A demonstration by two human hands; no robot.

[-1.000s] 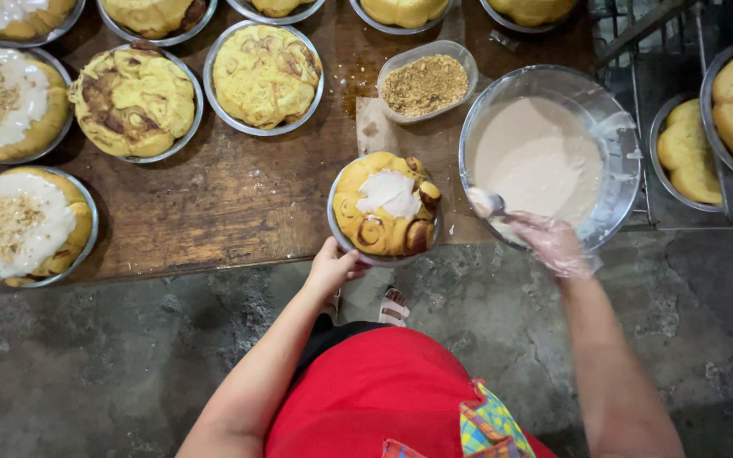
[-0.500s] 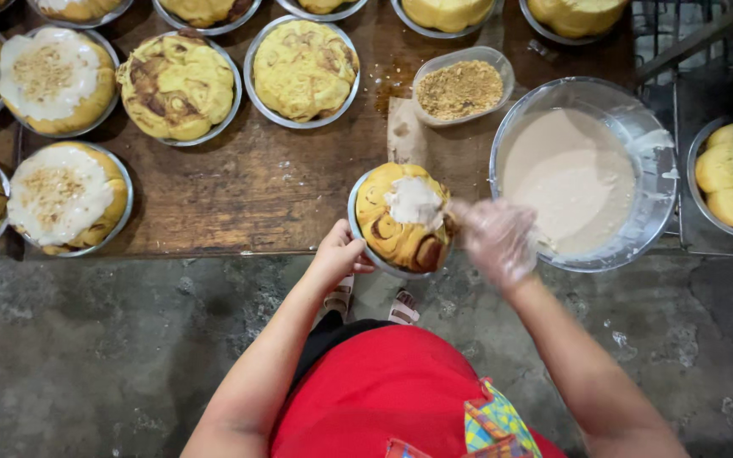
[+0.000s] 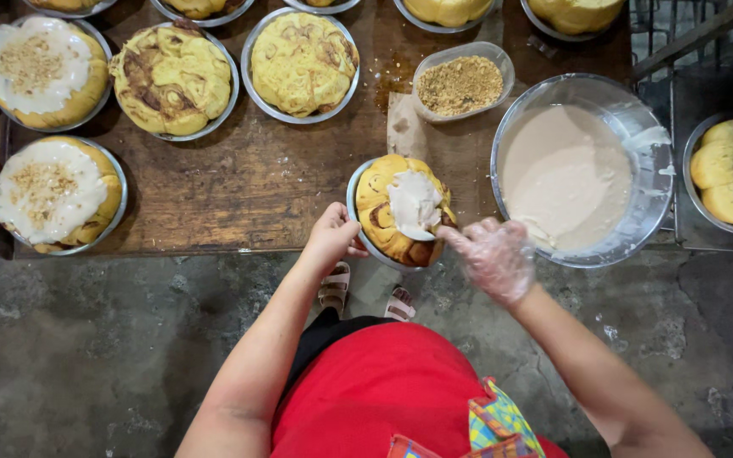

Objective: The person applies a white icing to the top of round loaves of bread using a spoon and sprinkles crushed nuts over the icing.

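Note:
A round swirled bun in a metal pan (image 3: 383,212) sits at the front edge of the wooden table (image 3: 264,178). A blob of pale icing (image 3: 414,202) lies on top of the bun. My left hand (image 3: 330,239) grips the pan's near-left rim. My right hand (image 3: 492,257), in a clear plastic glove, holds a spoon (image 3: 434,231) whose tip touches the icing on the bun. Just to the right stands a large clear bowl of pale icing (image 3: 565,174).
A small plastic tub of brown crumbs (image 3: 461,83) stands behind the bun. Two iced, crumb-topped buns (image 3: 48,191) sit at the left; plain buns in pans (image 3: 301,62) fill the back. More buns (image 3: 727,170) rest on a rack at right. Grey concrete floor lies below.
My right hand left the icing bowl and came over to the bun, putting icing on it and spreading it. My left hand kept hold of the pan.

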